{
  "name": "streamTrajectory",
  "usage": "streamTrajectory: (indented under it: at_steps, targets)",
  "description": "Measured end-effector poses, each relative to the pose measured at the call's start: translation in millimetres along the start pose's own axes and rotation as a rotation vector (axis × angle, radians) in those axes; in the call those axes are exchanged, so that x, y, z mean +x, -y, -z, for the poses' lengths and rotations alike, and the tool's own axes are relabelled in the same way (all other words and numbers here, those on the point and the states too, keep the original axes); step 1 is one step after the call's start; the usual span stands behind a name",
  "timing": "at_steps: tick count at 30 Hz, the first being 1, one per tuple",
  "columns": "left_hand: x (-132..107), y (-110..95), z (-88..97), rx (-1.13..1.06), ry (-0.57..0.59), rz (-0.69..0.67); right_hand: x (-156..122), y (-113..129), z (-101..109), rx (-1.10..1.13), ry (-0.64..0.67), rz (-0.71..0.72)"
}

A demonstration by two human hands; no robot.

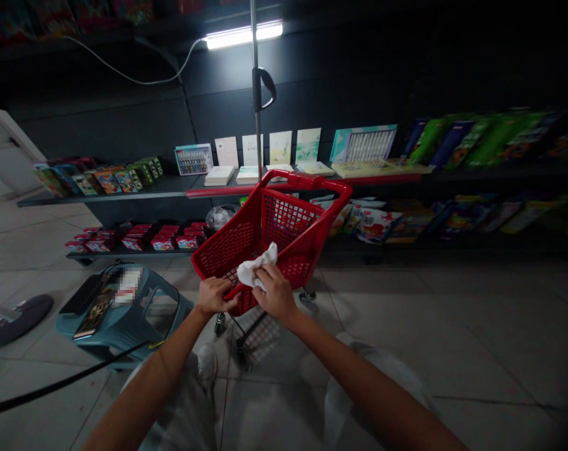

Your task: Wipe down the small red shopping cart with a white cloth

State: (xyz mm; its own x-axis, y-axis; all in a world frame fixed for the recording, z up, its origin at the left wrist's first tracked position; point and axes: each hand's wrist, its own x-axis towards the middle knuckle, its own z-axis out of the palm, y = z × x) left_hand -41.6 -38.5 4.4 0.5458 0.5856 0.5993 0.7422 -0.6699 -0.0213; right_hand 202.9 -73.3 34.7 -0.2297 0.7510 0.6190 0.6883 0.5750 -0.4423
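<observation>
A red plastic shopping cart (pixel 289 235) with perforated basket walls stands in front of me on small wheels. My left hand (pixel 215 296) is closed around the rim at its near left corner. In my right hand (pixel 275 289) is a white cloth (pixel 257 265), bunched under the fingers and lying against the near rim of the basket. The palm side of the right hand is hidden. The two hands are close together but apart.
A blue-grey plastic stool (pixel 168 291) with objects on it stands at left, a black cable (pixel 77 383) running past. Behind the cart, a dark shelf (pixel 171 186) holds books, boxes and snack bags. A metal pole (pixel 256 141) rises behind the cart near a lit tube lamp (pixel 244 35).
</observation>
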Motion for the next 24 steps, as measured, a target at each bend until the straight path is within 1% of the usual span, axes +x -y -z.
streamTrajectory:
  at_steps: [3,6,8,10,13,15,18,22,24]
  targets:
    - [-4,5,-4.2,-0.036,-0.037,-0.019,-11,19,-13,0.059,0.082,0.075]
    - [-7,9,-6.5,-0.069,-0.024,-0.033,-15,29,-18,0.083,0.110,0.130]
    - [-7,10,-5.5,-0.078,-0.008,-0.034,-13,31,-17,0.069,0.121,0.162]
    - [-6,8,-3.0,-0.070,-0.023,-0.030,-9,30,-12,0.038,0.142,0.195]
    - [-3,2,1.0,-0.039,-0.048,-0.019,2,19,-1,-0.029,0.135,0.198]
    - [-2,-2,2.5,-0.018,-0.025,-0.003,11,5,9,-0.087,0.081,0.149]
    - [-1,-5,2.8,-0.004,0.003,0.011,25,-29,33,-0.184,-0.026,0.008]
    - [-1,-6,2.8,0.003,-0.020,-0.001,35,-91,72,-0.294,-0.174,-0.174]
    - [0,-7,3.4,0.004,-0.028,-0.004,34,-124,84,-0.328,-0.255,-0.274]
